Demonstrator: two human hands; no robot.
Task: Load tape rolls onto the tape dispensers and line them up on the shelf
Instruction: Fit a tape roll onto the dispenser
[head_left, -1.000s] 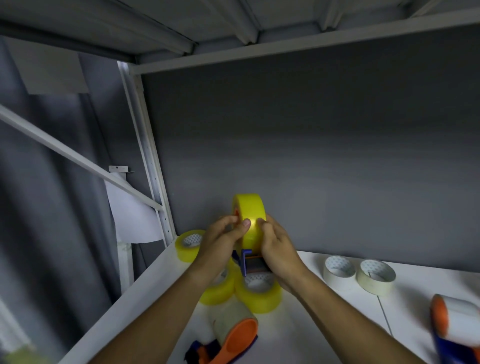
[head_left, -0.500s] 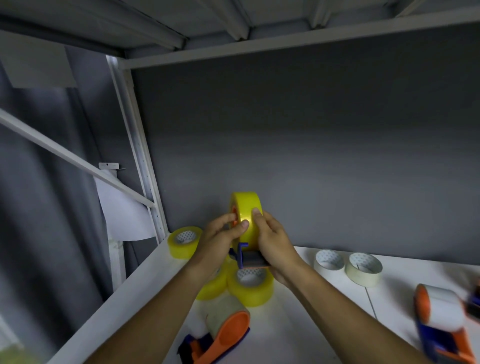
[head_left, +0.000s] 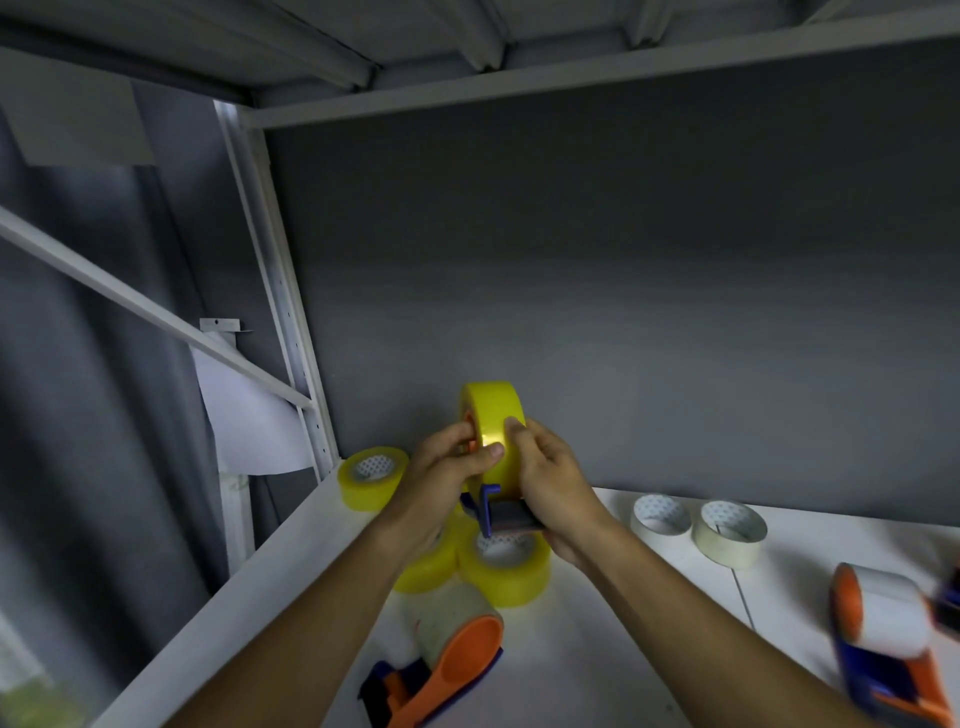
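Observation:
I hold a blue tape dispenser (head_left: 501, 512) upright above the white shelf (head_left: 291, 577), with a yellow tape roll (head_left: 491, 415) seated on it. My left hand (head_left: 447, 473) pinches the roll's left side, thumb across its face. My right hand (head_left: 550, 478) grips the dispenser body and the roll's right edge. Below them lie two yellow rolls (head_left: 511, 569), with a third yellow roll (head_left: 371, 475) at the shelf's back left corner. An orange-and-blue dispenser (head_left: 441, 660) loaded with pale tape lies near the front.
Two white tape rolls (head_left: 698, 525) lie flat at the back right. Another loaded orange-and-blue dispenser (head_left: 883, 639) rests at the right edge. A grey back wall, a white upright post (head_left: 280, 312) and the shelf above enclose the space.
My view has shifted a little; both hands stay on the roll and dispenser. My right fingers have crept up onto the roll's edge.

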